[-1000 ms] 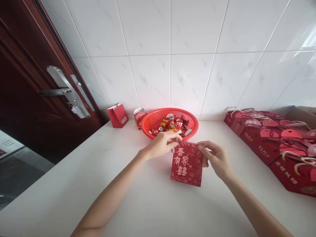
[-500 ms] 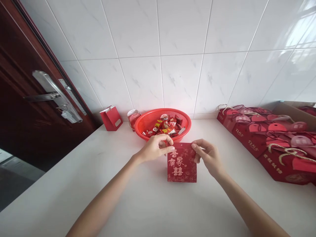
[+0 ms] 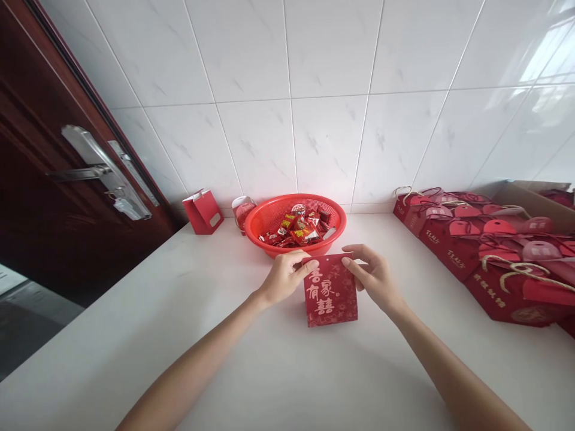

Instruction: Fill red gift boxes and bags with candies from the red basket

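A small dark-red candy box [image 3: 333, 297] with pale printed characters stands in front of me on the white table. My left hand [image 3: 286, 274] pinches its upper left corner, thumb on the front face. At the upper right corner my right hand [image 3: 374, 274] grips it the same way, its thumb also on the front. A small hole shows at the top edge between the thumbs. The fingers behind the box are partly hidden. Just beyond it sits a red plastic basket [image 3: 257, 222] holding several wrapped candies [image 3: 299, 229].
A plain red box [image 3: 203, 214] and a red-and-white container [image 3: 243, 212] stand left of the basket by the tiled wall. Several red gift boxes [image 3: 453, 254] with cords fill the right side, near a cardboard box [image 3: 534, 193]. A dark door [image 3: 40, 149] is at left.
My left hand has closed onto the box's upper left corner, its thumb now flat on the front. The right thumb has slid slightly inward, and the box tilts a little.
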Demonstrator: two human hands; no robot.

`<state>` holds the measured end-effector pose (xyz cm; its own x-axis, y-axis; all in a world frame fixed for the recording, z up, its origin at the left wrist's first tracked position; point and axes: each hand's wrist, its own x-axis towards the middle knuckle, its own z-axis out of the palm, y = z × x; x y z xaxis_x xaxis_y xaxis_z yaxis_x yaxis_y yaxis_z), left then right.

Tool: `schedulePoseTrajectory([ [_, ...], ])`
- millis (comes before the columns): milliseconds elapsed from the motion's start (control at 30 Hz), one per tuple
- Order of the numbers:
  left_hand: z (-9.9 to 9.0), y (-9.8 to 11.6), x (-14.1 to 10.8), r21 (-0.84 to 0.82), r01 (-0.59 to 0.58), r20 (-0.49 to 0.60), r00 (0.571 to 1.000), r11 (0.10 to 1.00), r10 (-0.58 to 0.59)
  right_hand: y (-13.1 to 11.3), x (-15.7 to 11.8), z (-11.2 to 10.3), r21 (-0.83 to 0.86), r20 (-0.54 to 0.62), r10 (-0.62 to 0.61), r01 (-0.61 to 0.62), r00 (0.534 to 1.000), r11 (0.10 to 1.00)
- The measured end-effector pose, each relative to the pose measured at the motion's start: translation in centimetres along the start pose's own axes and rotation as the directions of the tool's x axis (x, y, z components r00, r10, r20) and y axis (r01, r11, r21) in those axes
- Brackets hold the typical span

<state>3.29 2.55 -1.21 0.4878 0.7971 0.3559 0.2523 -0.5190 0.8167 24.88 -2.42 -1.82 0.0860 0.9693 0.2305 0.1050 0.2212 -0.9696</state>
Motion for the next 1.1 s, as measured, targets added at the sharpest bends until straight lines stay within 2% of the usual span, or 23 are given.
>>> schedulePoseTrajectory([
  [133,0.4,0.4,-0.4,0.074,-0.08,-0.047,0.995,0.994,0.084,-0.3,0.3,-0.5,-0.033,0.064,-0.026,0.028,0.998,0.999],
  [267,0.9,0.7,-0.6,0.117,-0.095,-0.064,0.993,0.989,0.103,-0.8,0.5,-1.3,-0.068,0.095,-0.06,0.066,0.994,0.996],
  [433,1.9,0.8,-0.7,0.127,-0.126,-0.062,0.989,0.984,0.134,-1.4,0.8,-2.6,-0.112,0.186,-0.035,0.056,0.982,0.992],
  [533,2.5,0.8,-0.4,0.102,-0.111,-0.074,0.99,0.989,0.118,-1.6,0.8,-3.1,-0.133,0.245,-0.04,0.074,0.969,0.988],
  [600,2.7,0.7,-0.3,0.048,-0.069,-0.076,0.994,0.996,0.073,-1.6,0.8,-3.1,-0.131,0.241,-0.049,0.083,0.969,0.988],
  [700,3.0,0.3,-0.4,-0.063,0.004,-0.093,0.996,0.998,-0.01,-1.7,0.8,-3.1,-0.13,0.184,-0.056,0.081,0.981,0.988],
  [800,3.6,-0.8,-1.2,-0.164,0.05,-0.176,0.981,0.985,-0.079,-1.9,0.7,-3.3,-0.152,0.121,-0.056,0.074,0.991,0.986],
  [900,4.5,-2.2,-2.3,-0.204,0.102,-0.203,0.969,0.974,-0.144,-2.6,0.0,-4.3,-0.207,0.053,-0.072,0.082,0.996,0.975],
  [1000,5.4,-3.3,-3.2,-0.196,0.165,-0.102,0.977,0.967,-0.187,-3.2,-2.0,-6.8,-0.304,-0.075,-0.145,0.116,0.987,0.945],
  [1067,5.8,-3.6,-3.3,-0.174,0.157,-0.066,0.983,0.972,-0.17,-3.5,-4.3,-9.4,-0.386,-0.214,-0.217,0.121,0.953,0.915],
  [1100,5.8,-3.6,-3.2,-0.16,0.141,-0.065,0.986,0.977,-0.153,-3.7,-5.7,-10.8,-0.428,-0.3,-0.256,0.111,0.919,0.897],
])
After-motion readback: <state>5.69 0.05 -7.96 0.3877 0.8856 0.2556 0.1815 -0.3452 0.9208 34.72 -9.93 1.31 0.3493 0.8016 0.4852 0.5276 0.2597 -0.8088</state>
